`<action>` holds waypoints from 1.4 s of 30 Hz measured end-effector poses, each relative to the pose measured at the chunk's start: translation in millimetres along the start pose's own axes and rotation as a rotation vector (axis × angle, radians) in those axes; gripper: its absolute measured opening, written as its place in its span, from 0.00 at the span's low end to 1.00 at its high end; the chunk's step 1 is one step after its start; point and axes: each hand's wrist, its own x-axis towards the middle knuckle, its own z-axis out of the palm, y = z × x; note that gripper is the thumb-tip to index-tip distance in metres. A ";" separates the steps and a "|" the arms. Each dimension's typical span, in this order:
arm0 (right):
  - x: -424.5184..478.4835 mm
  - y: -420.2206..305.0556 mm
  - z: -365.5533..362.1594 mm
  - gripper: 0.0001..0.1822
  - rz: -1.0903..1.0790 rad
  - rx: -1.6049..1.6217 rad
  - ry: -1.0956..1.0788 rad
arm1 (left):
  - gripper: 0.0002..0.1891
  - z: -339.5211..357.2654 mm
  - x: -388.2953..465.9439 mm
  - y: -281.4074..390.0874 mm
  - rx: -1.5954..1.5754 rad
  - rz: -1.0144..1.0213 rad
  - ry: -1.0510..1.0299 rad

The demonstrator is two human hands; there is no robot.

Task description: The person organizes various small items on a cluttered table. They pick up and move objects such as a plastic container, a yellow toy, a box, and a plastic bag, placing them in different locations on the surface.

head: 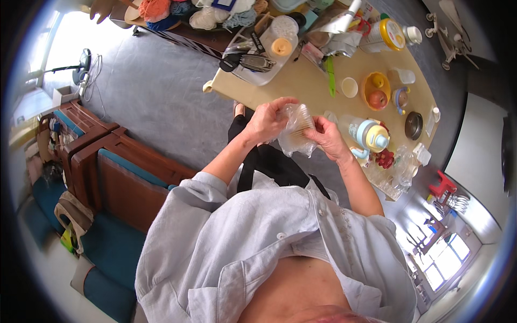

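Note:
A clear, crinkled plastic bag (297, 131) is held between my two hands, above the near edge of the table. Ribbed, pale brown contents show through it; what they are I cannot tell. My left hand (270, 119) grips the bag's left side with bent fingers. On its right side, my right hand (328, 136) pinches it between thumb and fingers. Just right of my right hand, a bottle with a yellow and light blue lid (375, 136) lies on the table.
The table (278, 91) bears a white tray (262, 76) of small items, a green-handled tool (331, 76), a paper cup (349, 87), an orange bowl (375, 91) of fruit and a round dark tin (413, 125). Yarn balls (153, 10) lie beyond. A wooden sofa (133, 177) stands at left.

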 end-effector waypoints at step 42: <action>156.5 -235.9 21.2 0.18 -0.629 -0.913 0.226 | 0.21 -125.2 148.3 5.1 0.701 -0.056 0.091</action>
